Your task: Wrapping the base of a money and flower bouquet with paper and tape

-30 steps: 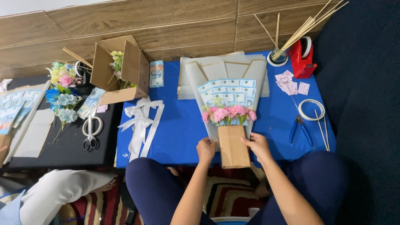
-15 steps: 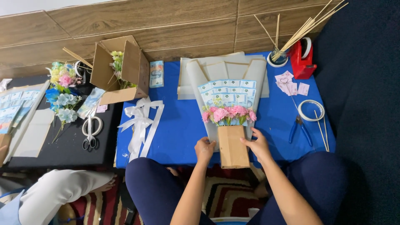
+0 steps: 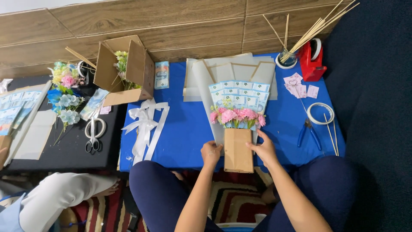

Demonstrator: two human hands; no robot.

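Note:
A bouquet lies on the blue table [image 3: 184, 129] in front of me: pink flowers [image 3: 237, 115], a fan of light-blue banknotes [image 3: 238, 91] behind them, and a brown paper sleeve [image 3: 238, 150] around the stems. Pale wrapping sheets [image 3: 227, 73] lie under it. My left hand [image 3: 211, 153] presses on the sleeve's left edge. On the sleeve's right edge rests my right hand [image 3: 264, 149], fingers spread along the paper.
A white ribbon bow [image 3: 145, 125] lies left of the bouquet; an open cardboard box [image 3: 124, 71] stands behind it. Blue pliers [image 3: 309, 131], a wire roll [image 3: 319, 113], pink tags [image 3: 300, 88], sticks [image 3: 315, 30] and a red tape dispenser [image 3: 311, 62] sit right. Scissors [image 3: 93, 133] and artificial flowers [image 3: 64, 94] lie on the black table; another person's sleeve [image 3: 56, 195] is lower left.
Both hands have shifted slightly along the brown sleeve's sides; the bouquet stays in place.

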